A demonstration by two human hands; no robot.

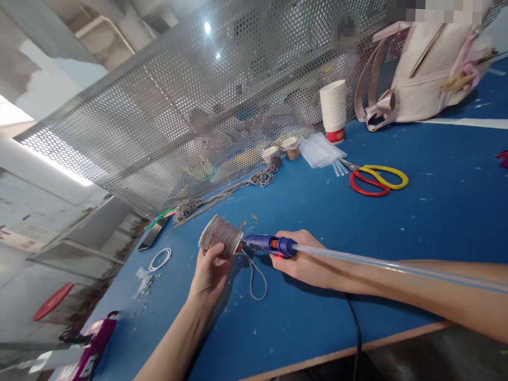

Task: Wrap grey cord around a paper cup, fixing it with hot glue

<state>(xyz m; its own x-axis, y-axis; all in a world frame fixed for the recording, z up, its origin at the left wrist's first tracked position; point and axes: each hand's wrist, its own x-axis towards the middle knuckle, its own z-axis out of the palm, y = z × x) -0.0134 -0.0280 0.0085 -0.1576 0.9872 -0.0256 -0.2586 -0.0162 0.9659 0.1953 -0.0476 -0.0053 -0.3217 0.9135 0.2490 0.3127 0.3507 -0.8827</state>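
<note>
My left hand [211, 270] is closed around a paper cup [219, 235] wound with grey-brown cord, tilted on its side above the table. A loop of the cord [258, 283] hangs down from its right end. My right hand [303, 263] grips a blue hot glue gun [262, 243], its nozzle touching or very near the cup's right end. From the back of the gun a long clear glue stick [385, 262] runs along my right forearm. A small red light glows on the gun by my fingers.
Scissors [370, 179], clear glue sticks in plastic [321, 150], stacked paper cups [333, 110] and a backpack [435, 80] lie toward the back. Grey cord [260, 178] runs along the perforated metal screen [164, 119]. A white ring [160, 259], phone [153, 234] and power strip [89, 349] are left.
</note>
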